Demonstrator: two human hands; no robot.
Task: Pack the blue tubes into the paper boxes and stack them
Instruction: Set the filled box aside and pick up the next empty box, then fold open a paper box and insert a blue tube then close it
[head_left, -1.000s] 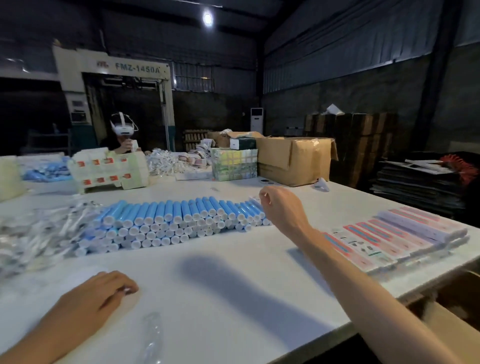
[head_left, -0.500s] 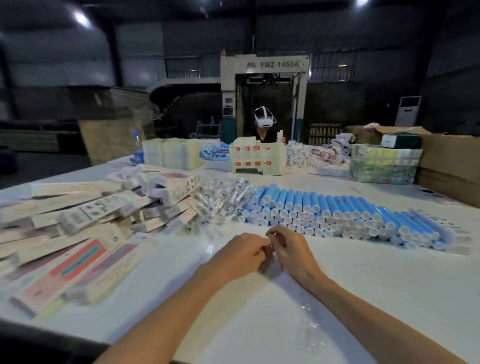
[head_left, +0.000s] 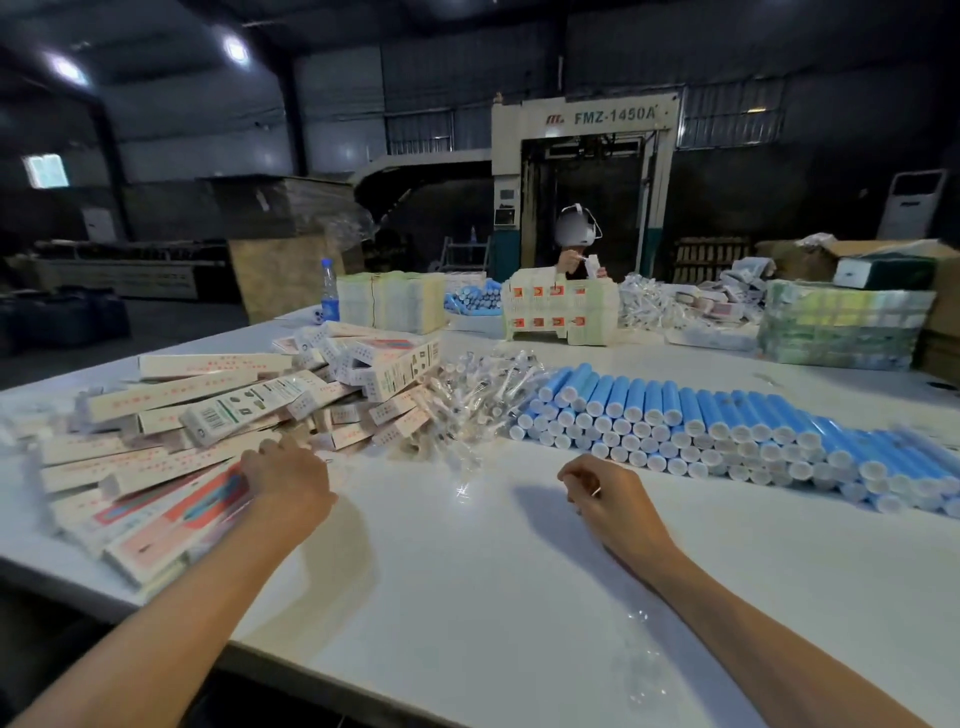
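My left hand (head_left: 288, 480) lay fingers-down on the paper boxes (head_left: 171, 499), grip unconfirmed; my right hand (head_left: 605, 493) curled loosely, contents indiscernible. Best practice: isolate one box before fetching blue tubes (head_left: 727, 421).

Walls: dark corrugated metal sheeting (head_left: 467, 67)
Light: two round ceiling lamps (head_left: 236, 49) upper left; small bright window (head_left: 45, 171) far left
Back: tall cream machine (head_left: 584, 135) marked FMZ-1450A
Far right: white standing air unit (head_left: 911, 205)
Floor: dark, bare floor (head_left: 171, 322)
Left of middle: leaning wooden board (head_left: 280, 275)
Surface: wide white surface (head_left: 467, 597)
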